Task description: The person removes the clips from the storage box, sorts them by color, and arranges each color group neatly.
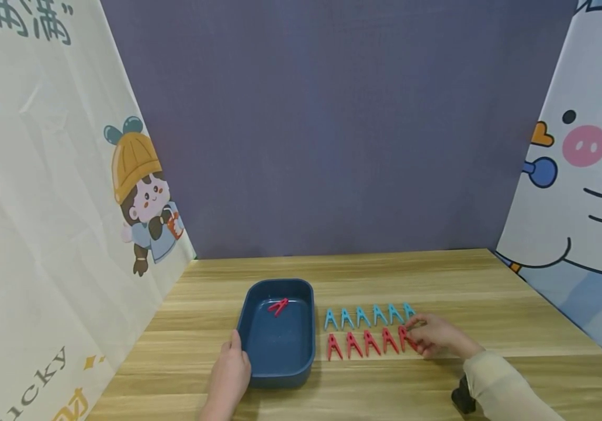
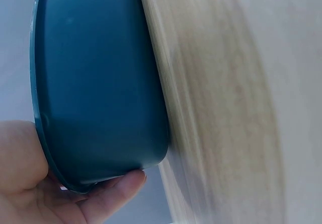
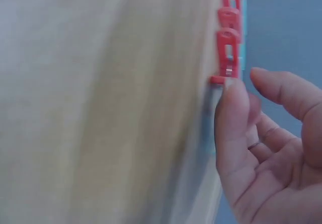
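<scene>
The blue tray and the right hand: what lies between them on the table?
In the head view, blue clips and red clips lie in two rows between the blue tray and the right hand.

A light wooden table (image 1: 438,280) with a plank grain. On it sits a dark blue rectangular tray (image 1: 301,356), left of centre. Just to its right lie two short rows of clothes pegs, side by side: six blue pegs (image 1: 369,316) in the far row and five red pegs (image 1: 366,343) in the near row, pointed ends facing away.
</scene>
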{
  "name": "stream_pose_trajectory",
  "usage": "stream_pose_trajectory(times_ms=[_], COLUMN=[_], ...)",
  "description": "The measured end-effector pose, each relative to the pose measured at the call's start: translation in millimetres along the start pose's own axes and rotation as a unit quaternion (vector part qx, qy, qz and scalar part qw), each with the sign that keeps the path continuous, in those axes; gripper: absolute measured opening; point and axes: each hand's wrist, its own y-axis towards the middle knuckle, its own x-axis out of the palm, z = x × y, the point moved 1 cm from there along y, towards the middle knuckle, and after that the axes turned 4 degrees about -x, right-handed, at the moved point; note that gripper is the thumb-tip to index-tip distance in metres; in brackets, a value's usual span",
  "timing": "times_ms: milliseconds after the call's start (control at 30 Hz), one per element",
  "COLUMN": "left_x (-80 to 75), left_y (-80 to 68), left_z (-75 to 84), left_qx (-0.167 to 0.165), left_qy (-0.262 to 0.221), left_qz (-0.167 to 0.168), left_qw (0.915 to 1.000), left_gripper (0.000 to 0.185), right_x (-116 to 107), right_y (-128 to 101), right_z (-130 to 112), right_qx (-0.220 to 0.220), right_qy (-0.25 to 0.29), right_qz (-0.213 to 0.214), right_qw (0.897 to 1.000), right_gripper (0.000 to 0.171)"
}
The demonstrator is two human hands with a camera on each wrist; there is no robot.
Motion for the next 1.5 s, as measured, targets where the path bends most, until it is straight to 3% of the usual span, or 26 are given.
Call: stream_pose_trajectory(times_ms=[300,1033,1500], left_x=[-0.5,3.1,3.0], left_y=[0.3,0.4,-0.9], left_z=[-0.6,-0.6,-0.2], left_qx=[-0.001,0.005,0.008], left_qy=[0.001,-0.002,0.002], left_qz=[0.002,0.021,0.03], left_qw=[1.0,0.9998,0.9995], left_gripper=[0.045,0.045,0.044], right_x=[-4.0,25.3,47.5], right_y=[10.8,45.8,62.5], right_z=[-32.1,-86.6,-117.3], right_qx=[-0.031,-0.052,-0.078], right_qy=[0.009,-0.027,-0.023], right_qz=[-0.004,0.008,-0.012], right_qw=[0.999,0.998,0.997], right_gripper=[0.041,0.04,0.037])
